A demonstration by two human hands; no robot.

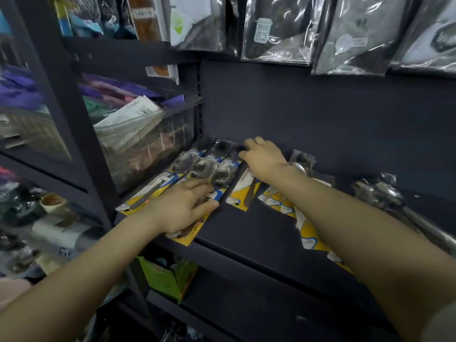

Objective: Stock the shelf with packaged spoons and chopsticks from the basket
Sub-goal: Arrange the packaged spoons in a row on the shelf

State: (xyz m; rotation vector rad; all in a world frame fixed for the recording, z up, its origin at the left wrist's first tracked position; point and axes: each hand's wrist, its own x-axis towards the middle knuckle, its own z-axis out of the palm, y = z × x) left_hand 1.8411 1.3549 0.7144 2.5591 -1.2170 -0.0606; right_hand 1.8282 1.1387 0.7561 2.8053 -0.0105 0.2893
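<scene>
Nearest the person, the left hand lay palm down on the near end of a yellow-backed spoon pack at the front lip of the dark shelf, fingers loosely spread and pressing rather than pinching; whether the thumb hooked under the card could not be told. Just right of it a second pack lay apart, and further right, under the right forearm, more yellow packs overlapped. Beyond the left hand, the right hand reached to the far end of the row, fingers curled over the dark top of the pack, apparently gripping it. The step looked like squaring the pack into line: it would go best with the near end held flat while the far end was nudged sideways, keeping edges parallel. The basket was not in view.
</scene>
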